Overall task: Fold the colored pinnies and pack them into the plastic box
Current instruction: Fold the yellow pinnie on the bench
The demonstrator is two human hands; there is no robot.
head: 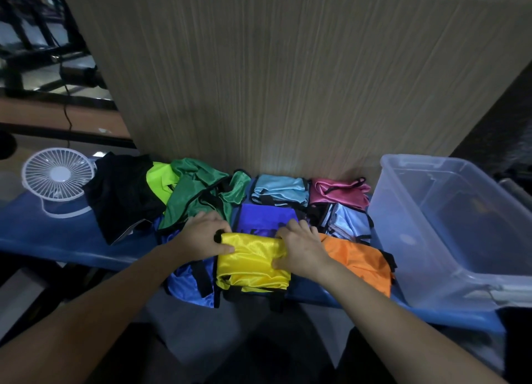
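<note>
Yellow pinny (253, 261) with black trim at centre, orange pinny (359, 260), green pinny (198, 192), pink pinny (339, 193), clear plastic box (449, 211), white fan (57, 176), blue table (57, 234)

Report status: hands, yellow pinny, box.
Both hands, left and right, grip the yellow pinny, folded on the table. Box at right, no pinnies visible inside. Orange pinny lies between.

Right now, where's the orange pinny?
In the head view, the orange pinny lies folded on the blue table, right of the yellow pinny, beside the plastic box.
</note>
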